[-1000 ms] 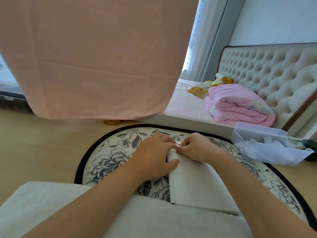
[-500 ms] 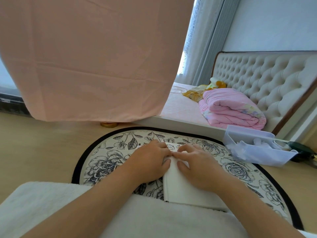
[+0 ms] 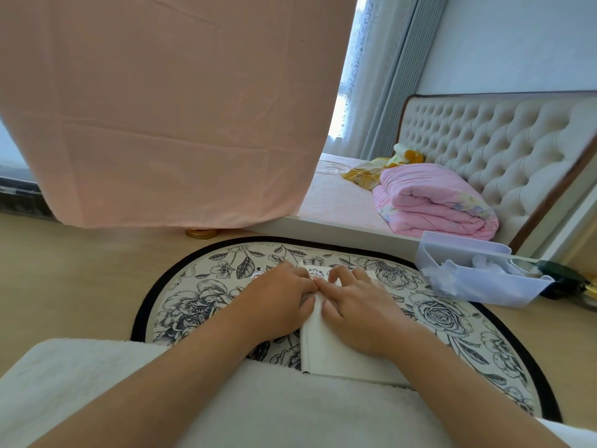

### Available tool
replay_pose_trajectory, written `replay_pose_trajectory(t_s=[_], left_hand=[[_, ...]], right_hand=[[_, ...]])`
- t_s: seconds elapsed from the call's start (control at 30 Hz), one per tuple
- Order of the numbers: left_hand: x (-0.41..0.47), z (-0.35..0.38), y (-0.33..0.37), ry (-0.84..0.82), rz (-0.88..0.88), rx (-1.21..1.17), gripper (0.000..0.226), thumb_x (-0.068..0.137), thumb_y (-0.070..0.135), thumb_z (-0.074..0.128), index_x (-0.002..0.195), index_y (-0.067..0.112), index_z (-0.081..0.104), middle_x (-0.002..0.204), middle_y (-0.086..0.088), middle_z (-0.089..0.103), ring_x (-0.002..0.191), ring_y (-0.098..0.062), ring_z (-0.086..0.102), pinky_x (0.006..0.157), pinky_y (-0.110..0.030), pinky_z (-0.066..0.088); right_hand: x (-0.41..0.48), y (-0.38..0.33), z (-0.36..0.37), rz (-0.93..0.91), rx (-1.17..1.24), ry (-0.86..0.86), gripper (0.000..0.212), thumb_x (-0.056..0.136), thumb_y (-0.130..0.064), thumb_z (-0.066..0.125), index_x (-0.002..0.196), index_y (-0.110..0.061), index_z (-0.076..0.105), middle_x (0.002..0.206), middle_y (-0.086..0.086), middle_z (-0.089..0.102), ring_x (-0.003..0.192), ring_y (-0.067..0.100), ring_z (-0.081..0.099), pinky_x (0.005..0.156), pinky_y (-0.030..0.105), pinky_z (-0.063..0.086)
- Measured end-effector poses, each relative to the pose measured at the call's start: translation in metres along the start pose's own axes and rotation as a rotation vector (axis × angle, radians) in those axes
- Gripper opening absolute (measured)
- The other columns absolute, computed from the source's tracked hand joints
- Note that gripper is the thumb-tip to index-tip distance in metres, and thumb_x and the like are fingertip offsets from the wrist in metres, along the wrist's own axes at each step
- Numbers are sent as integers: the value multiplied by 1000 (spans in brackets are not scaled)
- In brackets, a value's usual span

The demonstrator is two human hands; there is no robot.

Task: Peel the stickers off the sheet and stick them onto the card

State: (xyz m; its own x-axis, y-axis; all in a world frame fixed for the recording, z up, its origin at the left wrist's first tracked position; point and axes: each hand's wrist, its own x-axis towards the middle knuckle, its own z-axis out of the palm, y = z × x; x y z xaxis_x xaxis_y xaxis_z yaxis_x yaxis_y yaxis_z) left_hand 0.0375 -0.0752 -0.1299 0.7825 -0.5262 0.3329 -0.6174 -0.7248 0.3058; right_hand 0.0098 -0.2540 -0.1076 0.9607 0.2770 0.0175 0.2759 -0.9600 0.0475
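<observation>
Floral rug (image 3: 206, 299) beside bin (image 3: 484, 287) holds card (image 3: 332, 357); left hand (image 3: 277, 302) and right hand (image 3: 361, 312) press it, fingers bent.

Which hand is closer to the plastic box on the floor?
The right hand. It rests on the white card, on the side toward the box; the left hand lies beside it, farther from the box.

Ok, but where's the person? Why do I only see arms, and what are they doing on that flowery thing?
The camera sits on the person's head and looks down, so only their arms show. The left hand and right hand meet over a white card lying on a round flowery mat. Their fingers touch near the card's far end; whether they pinch a sticker is hidden. A sheet with little drawings peeks out just beyond. A clear plastic box sits to the right.
</observation>
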Motion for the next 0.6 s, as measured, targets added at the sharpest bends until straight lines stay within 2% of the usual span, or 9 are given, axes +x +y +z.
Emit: replay_pose_trajectory(t_s=[0.17, 0.27, 0.4, 0.5, 0.6], left_hand=[[-3, -1, 4, 4, -10, 50, 33, 101, 34, 42, 126, 27, 63, 116, 13, 60, 114, -8, 47, 87, -30, 49], [-4, 3, 7, 21, -8, 131, 36, 103, 34, 36, 127, 27, 62, 122, 13, 59, 115, -10, 49, 86, -30, 49], [-3, 8, 5, 10, 15, 184, 40, 104, 34, 32, 134, 25, 58, 134, 11, 57, 122, -12, 48, 96, -33, 48], [-1, 7, 5, -29, 29, 203, 52, 103, 38, 21, 141, 24, 54, 141, 10, 53, 128, -12, 44, 100, -36, 47], [-1, 6, 4, -12, 59, 207, 73, 89, 48, 6, 131, 26, 61, 130, 13, 58, 120, -10, 46, 88, -31, 52]], right_hand=[[-1, 1, 3, -1, -14, -1, 54, 103, -45, 23, 156, -35, 24, 150, -5, 32, 135, 21, 27, 110, 42, 28], [-8, 4, 5, -4, -17, 22, 55, 104, -49, 23, 156, -32, 26, 154, -9, 31, 137, 19, 25, 111, 42, 26], [-20, 8, 6, -11, -5, 25, 55, 103, -52, 25, 154, -34, 31, 158, -12, 30, 140, 18, 24, 114, 46, 28], [-20, 8, 4, -3, 3, 21, 55, 102, -52, 26, 153, -34, 32, 158, -11, 30, 140, 19, 25, 112, 45, 28], [-17, 5, 6, 1, -17, 9, 55, 102, -51, 23, 153, -32, 28, 156, -7, 29, 137, 22, 25, 110, 47, 28]])
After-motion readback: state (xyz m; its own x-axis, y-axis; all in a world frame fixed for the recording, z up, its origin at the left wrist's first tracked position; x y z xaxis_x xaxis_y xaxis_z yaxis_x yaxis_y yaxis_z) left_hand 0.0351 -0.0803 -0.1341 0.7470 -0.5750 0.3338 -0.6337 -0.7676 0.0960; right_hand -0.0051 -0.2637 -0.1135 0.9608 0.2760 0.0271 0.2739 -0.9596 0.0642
